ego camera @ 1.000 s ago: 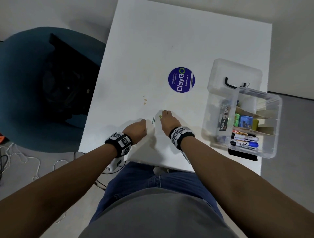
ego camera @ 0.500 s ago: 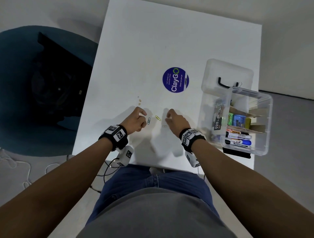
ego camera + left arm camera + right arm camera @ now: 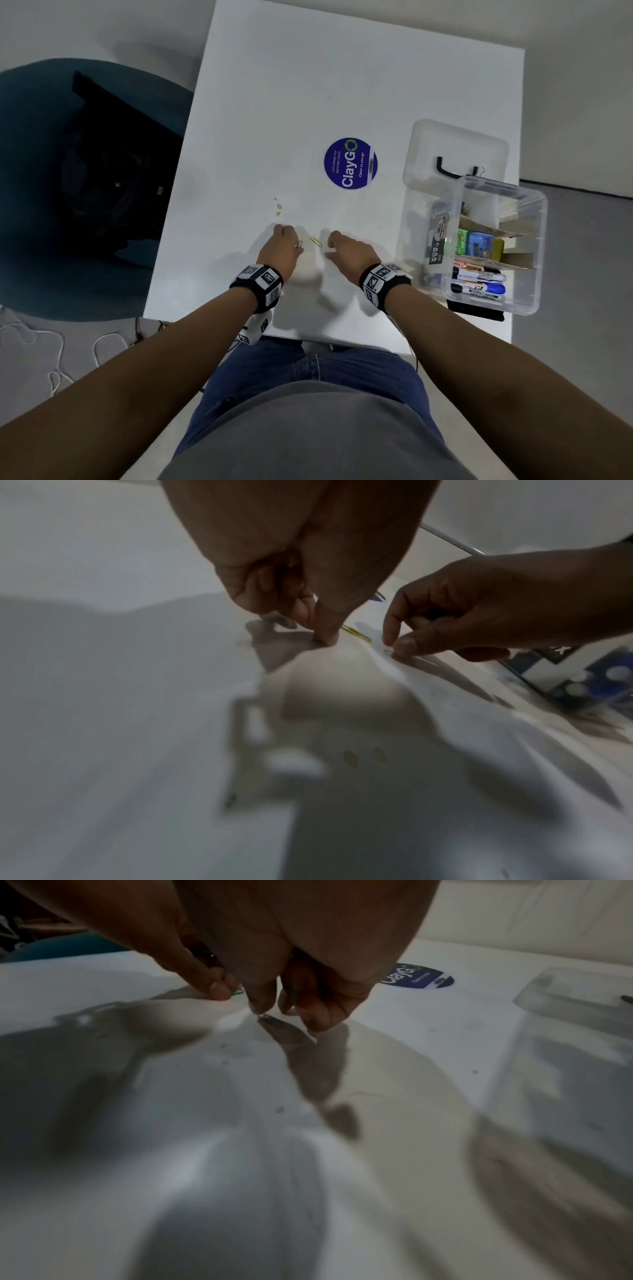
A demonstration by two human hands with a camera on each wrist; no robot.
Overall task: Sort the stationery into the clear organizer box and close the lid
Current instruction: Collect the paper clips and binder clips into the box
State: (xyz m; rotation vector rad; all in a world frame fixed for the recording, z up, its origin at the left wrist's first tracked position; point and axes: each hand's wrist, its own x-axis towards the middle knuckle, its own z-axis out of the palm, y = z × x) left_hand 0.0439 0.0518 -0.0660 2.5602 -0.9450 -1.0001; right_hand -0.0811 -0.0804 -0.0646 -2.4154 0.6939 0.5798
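Observation:
Small paper clips lie on the white table point(image 3: 274, 102) between my hands. My left hand point(image 3: 281, 246) pinches a greenish clip point(image 3: 299, 244) against the table with thumb and finger; the right wrist view shows that clip point(image 3: 236, 991) at the thumb tip. A yellow clip point(image 3: 315, 241) lies free between the hands, also seen as the yellow clip point(image 3: 356, 634). My right hand point(image 3: 349, 250) hovers with curled fingers, its index tip touching a dark clip point(image 3: 270, 1019) while the thumb stays apart. The clear organizer box point(image 3: 541, 240) stands at the right with its lid point(image 3: 445, 144) open behind it.
The box holds markers point(image 3: 479, 284), small coloured items and cardboard dividers. A round purple sticker point(image 3: 349, 164) lies mid-table. Small yellowish specks point(image 3: 278, 207) sit beyond my left hand. A teal chair point(image 3: 85, 188) with a dark bag stands left of the table.
My left hand slid right onto the greenish clip and pinched it. My right hand drew back from the yellow clip towards a clip nearer me.

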